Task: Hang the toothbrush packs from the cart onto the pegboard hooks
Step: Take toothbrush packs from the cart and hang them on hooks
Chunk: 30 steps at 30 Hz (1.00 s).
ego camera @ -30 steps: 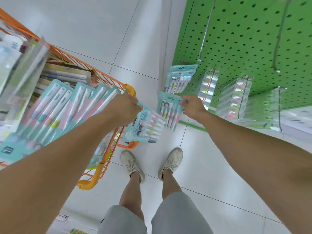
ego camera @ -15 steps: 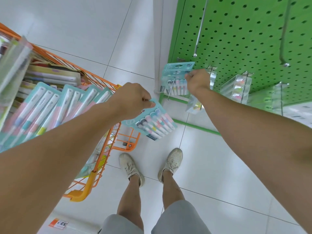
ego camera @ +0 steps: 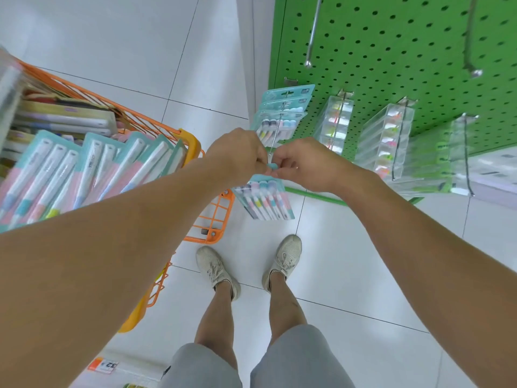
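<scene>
Pinching the top edge of a teal card-backed toothbrush pack (ego camera: 264,201) with both hands, I now have it hanging below my knuckles at the centre of view, brush heads up and handles slanting toward five o'clock. Half a second ago only my left hand (ego camera: 237,154) gripped this pack while my right hand (ego camera: 303,165) was up at the hook; the right has since dropped back and its fingertips now pinch the pack's teal header tab, meeting the left hand's curled fingers there. Just beyond my hands, at twelve o'clock, the thin metal hook (ego camera: 275,135) carries three matching teal packs (ego camera: 282,113) against the green perforated pegboard (ego camera: 391,51). At nine o'clock the orange wire cart (ego camera: 195,147) holds more upright packs. Clear plastic boxes (ego camera: 383,138) hang at two o'clock.
</scene>
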Motion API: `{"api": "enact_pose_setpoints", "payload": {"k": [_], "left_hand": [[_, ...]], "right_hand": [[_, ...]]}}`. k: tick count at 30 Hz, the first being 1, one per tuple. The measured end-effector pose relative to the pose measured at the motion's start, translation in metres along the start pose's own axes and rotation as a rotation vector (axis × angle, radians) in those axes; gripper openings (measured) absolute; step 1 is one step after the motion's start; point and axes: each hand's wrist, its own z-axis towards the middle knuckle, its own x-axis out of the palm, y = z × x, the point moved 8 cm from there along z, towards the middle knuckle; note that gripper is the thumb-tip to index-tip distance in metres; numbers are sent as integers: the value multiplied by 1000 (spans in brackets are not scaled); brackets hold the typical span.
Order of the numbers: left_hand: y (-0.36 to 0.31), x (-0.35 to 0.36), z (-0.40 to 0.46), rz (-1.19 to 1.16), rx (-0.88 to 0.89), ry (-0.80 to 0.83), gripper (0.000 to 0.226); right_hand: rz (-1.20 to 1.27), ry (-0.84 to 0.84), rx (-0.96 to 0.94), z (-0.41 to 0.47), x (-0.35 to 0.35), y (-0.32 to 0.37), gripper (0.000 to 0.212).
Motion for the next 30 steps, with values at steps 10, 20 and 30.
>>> {"api": "enact_pose_setpoints", "payload": {"k": [10,20,30], "left_hand": [[42,17,-1,14,-163,83,72],[62,41,-9,-221,-262,93,57],[67,42,-17,-254,-273,112,53]], "right_hand": [[58,-38,82,-4,19,-46,12],[48,-106,128,25,22,-72,14],[111,-206,138,21,19,-87,18]]}}
